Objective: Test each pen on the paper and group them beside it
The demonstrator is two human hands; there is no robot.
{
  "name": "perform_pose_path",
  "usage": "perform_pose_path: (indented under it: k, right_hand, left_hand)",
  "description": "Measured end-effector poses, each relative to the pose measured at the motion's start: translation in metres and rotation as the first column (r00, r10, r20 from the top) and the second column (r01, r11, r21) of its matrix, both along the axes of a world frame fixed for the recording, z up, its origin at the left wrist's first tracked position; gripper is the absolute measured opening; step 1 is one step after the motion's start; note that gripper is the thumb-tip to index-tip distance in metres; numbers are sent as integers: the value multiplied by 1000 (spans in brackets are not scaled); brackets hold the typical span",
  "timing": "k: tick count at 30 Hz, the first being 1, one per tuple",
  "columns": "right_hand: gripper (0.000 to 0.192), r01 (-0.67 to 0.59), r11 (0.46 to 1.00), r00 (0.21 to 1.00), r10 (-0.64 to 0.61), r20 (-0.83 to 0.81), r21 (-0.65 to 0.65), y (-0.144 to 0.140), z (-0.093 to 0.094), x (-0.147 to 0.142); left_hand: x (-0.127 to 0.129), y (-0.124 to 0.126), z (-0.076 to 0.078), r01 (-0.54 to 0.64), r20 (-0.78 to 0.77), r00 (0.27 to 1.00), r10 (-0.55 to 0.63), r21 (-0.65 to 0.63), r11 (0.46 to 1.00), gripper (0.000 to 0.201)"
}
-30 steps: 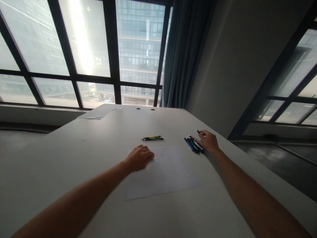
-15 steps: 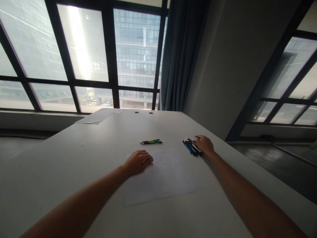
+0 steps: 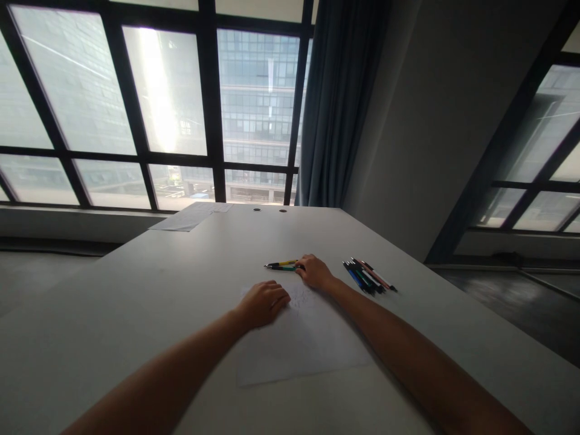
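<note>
My left hand (image 3: pixel 263 304) lies flat on a white sheet of paper (image 3: pixel 308 356), with its fingers stretched over the upper left part. Dark sketched lines (image 3: pixel 299 297) show on the sheet beside those fingertips. Beyond the paper, my right hand (image 3: pixel 315 272) has its thumb and fingers closed around the right end of a green and black pen (image 3: pixel 283 268). A yellow and black pen (image 3: pixel 286 263) lies against that pen, its right end close to my fingers. Off to the right, several pens (image 3: pixel 362 278) rest side by side, including a pinkish one (image 3: pixel 379 275).
The long white table (image 3: pixel 203 290) runs toward the windows. Papers (image 3: pixel 188 217) lie at its far left corner, and two dark round spots (image 3: pixel 270 210) sit near the far edge. A blue curtain (image 3: pixel 328 121) hangs behind it.
My right hand has left the group of pens at the right and moved left to the pair beyond the paper. The pinkish pen is now uncovered. My left hand stays on the sheet.
</note>
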State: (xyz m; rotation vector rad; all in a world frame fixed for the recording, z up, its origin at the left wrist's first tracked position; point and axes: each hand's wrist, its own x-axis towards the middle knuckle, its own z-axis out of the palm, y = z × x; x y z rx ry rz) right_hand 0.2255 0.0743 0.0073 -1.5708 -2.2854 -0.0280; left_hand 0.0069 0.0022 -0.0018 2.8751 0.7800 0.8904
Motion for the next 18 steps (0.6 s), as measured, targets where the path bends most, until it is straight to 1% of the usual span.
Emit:
perform_pose_path:
  k: [2,3,5,6,8,9,11,13,16,18]
  right_hand:
    - [14,-14,1000,1000,14,-4,-15,-6,3,5]
    - [14,-24,1000,999,24,-35,-9,-12,4,8]
    - [13,-55,998,984,59,-169,26,-26,7,11]
    - [13,-76,996,962,86,-260,48,-35,8,12]
    - [13,-124,989,896,146,-420,78,-53,8,9]
    - [14,-152,984,866,177,-468,91,-62,8,6]
    - [14,-221,968,834,249,-492,116,-76,5,-1]
    - [12,-270,952,825,305,-475,143,-86,2,-9]
    - [15,-307,935,818,355,-452,179,-91,-4,-18]
    - [21,-307,925,822,376,-427,222,-91,-7,-20]
  left_hand:
    - [0,0,0,-6,11,1000,6,-13,1000,29]
    - [0,0,0,-5,16,1000,6,-17,1000,29]
    - [0,1,0,-6,42,999,6,-10,1000,29]
    - [0,2,0,-14,70,997,14,0,1000,29]
    - [-1,4,0,-70,168,983,69,2,998,27]
    - [-1,5,0,-110,226,968,110,-14,994,26]
    - [-2,7,-2,-173,325,927,185,-66,983,28]
    - [-1,8,-3,-182,402,891,212,-112,977,29]
    - [0,7,-4,-128,488,853,184,-146,981,28]
    - [0,4,-3,-105,526,835,162,-135,985,28]
